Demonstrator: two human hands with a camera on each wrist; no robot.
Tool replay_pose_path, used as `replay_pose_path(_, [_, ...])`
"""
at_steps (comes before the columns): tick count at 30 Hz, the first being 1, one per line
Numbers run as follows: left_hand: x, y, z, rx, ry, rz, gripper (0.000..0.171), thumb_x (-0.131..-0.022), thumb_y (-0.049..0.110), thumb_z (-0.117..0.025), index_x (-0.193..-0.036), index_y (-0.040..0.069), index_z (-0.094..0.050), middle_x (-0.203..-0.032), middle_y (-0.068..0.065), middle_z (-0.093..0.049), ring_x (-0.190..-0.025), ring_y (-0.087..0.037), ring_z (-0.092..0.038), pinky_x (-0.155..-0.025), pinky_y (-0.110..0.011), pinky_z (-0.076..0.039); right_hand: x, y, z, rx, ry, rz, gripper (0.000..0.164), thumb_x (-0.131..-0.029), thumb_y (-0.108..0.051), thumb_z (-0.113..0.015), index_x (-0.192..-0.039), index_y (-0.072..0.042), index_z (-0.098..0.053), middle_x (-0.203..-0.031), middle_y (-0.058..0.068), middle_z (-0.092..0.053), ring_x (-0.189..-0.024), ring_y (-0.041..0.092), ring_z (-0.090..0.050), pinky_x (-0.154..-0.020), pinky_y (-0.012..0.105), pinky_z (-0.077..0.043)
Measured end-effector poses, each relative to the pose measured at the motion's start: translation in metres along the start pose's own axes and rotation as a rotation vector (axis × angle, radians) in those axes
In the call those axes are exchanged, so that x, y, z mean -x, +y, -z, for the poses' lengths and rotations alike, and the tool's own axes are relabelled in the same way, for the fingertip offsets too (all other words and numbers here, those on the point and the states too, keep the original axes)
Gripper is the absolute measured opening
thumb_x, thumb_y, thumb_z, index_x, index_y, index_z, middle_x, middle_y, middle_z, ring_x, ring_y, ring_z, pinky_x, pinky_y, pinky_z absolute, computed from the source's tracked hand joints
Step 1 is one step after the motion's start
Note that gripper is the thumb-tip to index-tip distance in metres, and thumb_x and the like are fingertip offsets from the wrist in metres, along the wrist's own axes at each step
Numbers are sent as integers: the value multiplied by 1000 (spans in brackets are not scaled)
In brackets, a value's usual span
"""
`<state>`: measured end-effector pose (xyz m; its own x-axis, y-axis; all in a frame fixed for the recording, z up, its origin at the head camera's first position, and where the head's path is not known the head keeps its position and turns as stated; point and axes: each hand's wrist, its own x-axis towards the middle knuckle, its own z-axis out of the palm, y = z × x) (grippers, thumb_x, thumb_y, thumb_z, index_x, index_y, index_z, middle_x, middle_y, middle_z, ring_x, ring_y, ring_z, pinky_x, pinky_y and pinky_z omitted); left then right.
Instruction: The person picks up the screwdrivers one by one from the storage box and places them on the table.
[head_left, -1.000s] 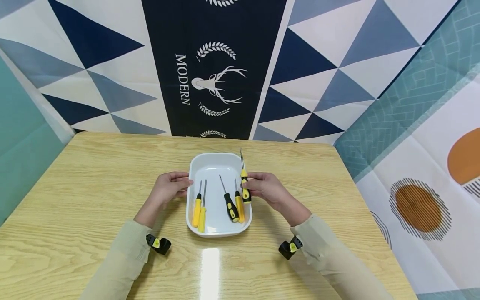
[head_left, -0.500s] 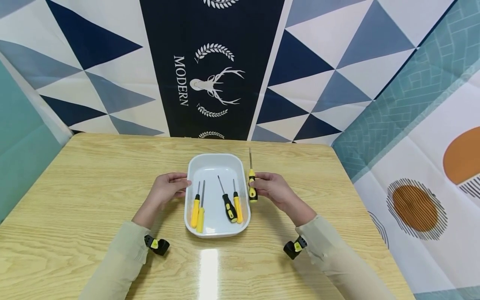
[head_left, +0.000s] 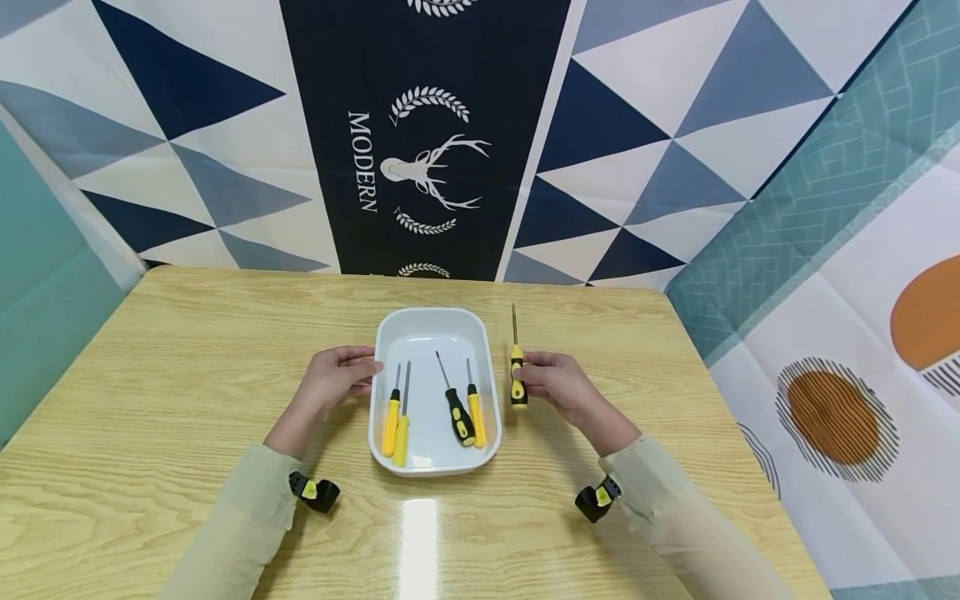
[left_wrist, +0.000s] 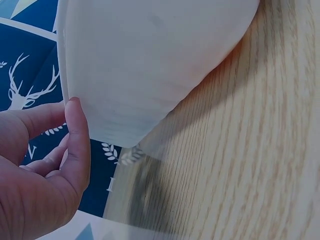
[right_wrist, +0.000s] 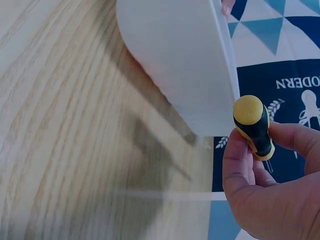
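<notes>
A white plastic tray [head_left: 435, 460] sits mid-table with several screwdrivers in it. My left hand [head_left: 339, 372] pinches its left rim; in the left wrist view thumb and finger meet on the rim of the tray [left_wrist: 145, 60]. On the tray's left lie two yellow-handled screwdrivers [head_left: 391, 427]. Toward its right are a black-and-yellow screwdriver [head_left: 461, 417] and another yellow-handled one [head_left: 476, 417]. Just right of the tray, my right hand [head_left: 558, 383] pinches a second black-and-yellow screwdriver [head_left: 517, 379], tip pointing away from me. The right wrist view shows that screwdriver's yellow butt end [right_wrist: 248, 110] above the table.
The wooden table [head_left: 225, 358] extends to both sides of the tray. A patterned cloth [head_left: 420, 167] with a deer print hangs behind its far edge. Other printed cloths [head_left: 840, 417] hang at the right. Each sleeve carries a small black wrist camera [head_left: 315, 492].
My right hand has carried the black-and-yellow screwdriver rightward, from over the tray's right rim to beside the tray. The left hand has stayed at the left rim.
</notes>
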<state>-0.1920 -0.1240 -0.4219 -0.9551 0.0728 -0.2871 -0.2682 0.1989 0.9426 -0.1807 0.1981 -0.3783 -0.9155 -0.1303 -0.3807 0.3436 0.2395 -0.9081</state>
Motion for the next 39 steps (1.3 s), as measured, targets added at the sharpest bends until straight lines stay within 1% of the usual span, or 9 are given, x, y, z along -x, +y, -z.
replay_pose_path(6, [1,0,-1,9,0,-9,43,-91,16,-61,-129,-2,-51,-120,-22,-58,-80,-8,-65,-73,-24,-59,-4,9,5,1,22,-17,55,-91,-10,-57,-138,9,-35,-131,24,-48,-85,5,-59,-79,19,-53])
replay_pose_path(11, [1,0,-2,29,3,-16,43,-91,15,-61,-129,-3,-51,-119,-23,-58,-79,-9,-65,-72,-24,-59,-7,16,9,4,33,-41,54,-92,-10,-57,-138,9,-36,-130,24,-49,-83,4,-59,-80,20,-53])
replay_pose_path(14, [0,0,-2,27,2,-16,43,-91,16,-61,-129,-3,-51,-118,-22,-59,-78,-8,-65,-73,-25,-59,-10,20,11,9,31,-43,55,-92,-11,-56,-138,10,-35,-132,25,-48,-83,4,-59,-81,22,-53])
replay_pose_path(17, [0,-1,-2,24,2,-12,43,-91,17,-61,-129,-2,-51,-118,-22,-59,-77,-7,-64,-73,-26,-59,-11,24,15,12,29,-38,54,-92,-10,-55,-138,11,-35,-129,24,-50,-82,4,-59,-81,22,-53])
replay_pose_path(21, [-1,-1,-3,20,4,-7,43,-91,17,-61,-129,-2,-51,-118,-21,-59,-77,-7,-64,-73,-25,-59,-13,28,18,16,35,-36,53,-92,-10,-56,-136,12,-36,-116,17,-58,-78,3,-58,-77,20,-53])
replay_pose_path(25, [-1,0,-3,20,5,-3,43,-91,18,-61,-129,-1,-51,-118,-20,-58,-78,-7,-64,-73,-25,-59,-14,32,21,26,41,-38,53,-91,-10,-56,-135,13,-37,-105,8,-60,-76,3,-58,-72,18,-52])
replay_pose_path(34, [2,2,-2,12,13,12,44,-91,18,-62,-130,0,-51,-119,-19,-58,-80,-9,-64,-75,-25,-59,-18,38,25,32,37,-43,53,-90,-9,-57,-134,13,-38,-99,3,-61,-76,4,-57,-72,19,-51])
replay_pose_path(39, [2,1,-1,5,20,17,44,-91,18,-62,-130,0,-51,-118,-18,-58,-80,-9,-64,-77,-27,-59,-21,39,25,21,34,-52,49,-90,-7,-58,-131,15,-41,-91,0,-61,-75,3,-58,-71,18,-51])
